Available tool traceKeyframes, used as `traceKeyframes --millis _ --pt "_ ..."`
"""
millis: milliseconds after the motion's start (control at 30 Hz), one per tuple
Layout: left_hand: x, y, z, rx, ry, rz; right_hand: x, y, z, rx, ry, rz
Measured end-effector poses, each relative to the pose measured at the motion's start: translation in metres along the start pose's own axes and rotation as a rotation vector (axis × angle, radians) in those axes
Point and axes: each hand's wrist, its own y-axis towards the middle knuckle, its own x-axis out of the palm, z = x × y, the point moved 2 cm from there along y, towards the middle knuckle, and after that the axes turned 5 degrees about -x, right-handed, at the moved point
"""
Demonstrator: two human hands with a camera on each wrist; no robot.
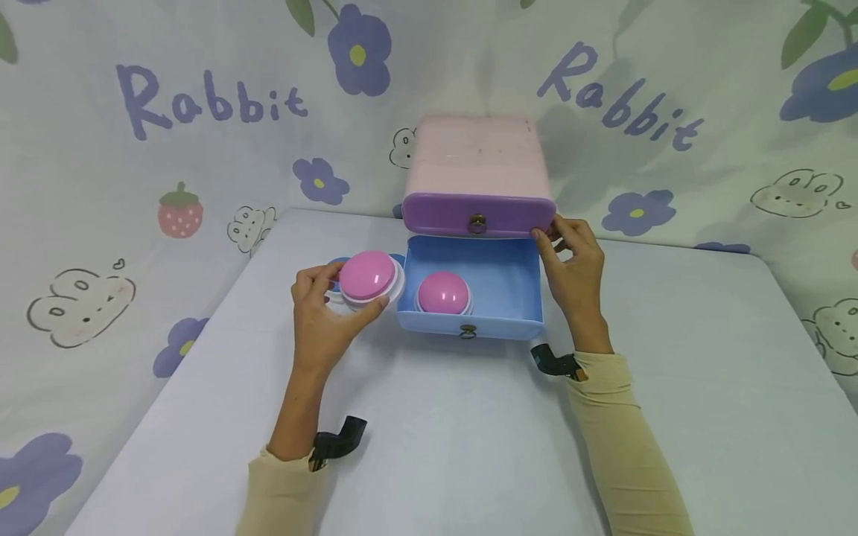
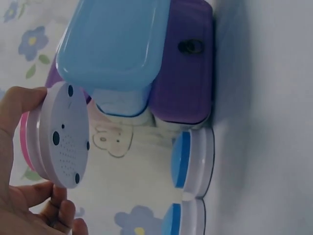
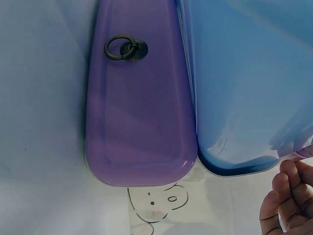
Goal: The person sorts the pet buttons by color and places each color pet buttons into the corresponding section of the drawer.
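My left hand [image 1: 320,321] holds a round push button [image 1: 367,274] with a pink cap by its rim, thumb on one side and fingers on the other. Its white underside [image 2: 63,137], dotted with small holes and dark feet, shows in the left wrist view. Beside it, the blue drawer [image 1: 499,324] of a small pink drawer chest [image 1: 479,156] stands pulled out, a second pink button [image 1: 444,292] lying in its front left. My right hand [image 1: 578,272] grips the chest's right corner at the purple top drawer [image 1: 442,214], thumb in front, fingers round the side.
Two blue-capped buttons [image 2: 181,159] sit on the table left of the chest, mostly hidden behind the held one in the head view. A lower purple drawer [image 3: 142,112] with a ring pull is closed beneath the blue one. A printed cloth [image 1: 221,164] hangs behind the table.
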Motion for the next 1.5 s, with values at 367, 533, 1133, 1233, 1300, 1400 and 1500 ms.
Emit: traceKeyframes --millis 367,533,1133,1233,1300,1400,1500 --pt "0.007 0.002 0.010 0.021 -0.028 -0.028 0.002 0.000 0.001 -0.012 0.017 0.006" --pt "0.012 0.002 0.015 0.021 -0.035 -0.048 0.000 0.000 0.001 0.006 0.004 0.009" --pt "0.024 0.002 0.026 0.078 -0.046 -0.062 0.000 0.000 0.001 0.023 -0.017 0.000" --pt "0.028 0.003 0.029 0.091 -0.068 -0.061 0.000 0.000 0.001 0.016 -0.010 0.002" --pt "0.031 0.003 0.031 0.105 -0.086 -0.061 0.000 0.000 0.001 0.011 -0.004 0.004" --pt "0.035 0.004 0.034 0.123 -0.105 -0.065 0.000 0.000 0.001 0.006 -0.001 0.005" --pt "0.040 0.004 0.037 0.142 -0.104 -0.068 0.000 0.000 0.001 0.009 0.000 0.005"
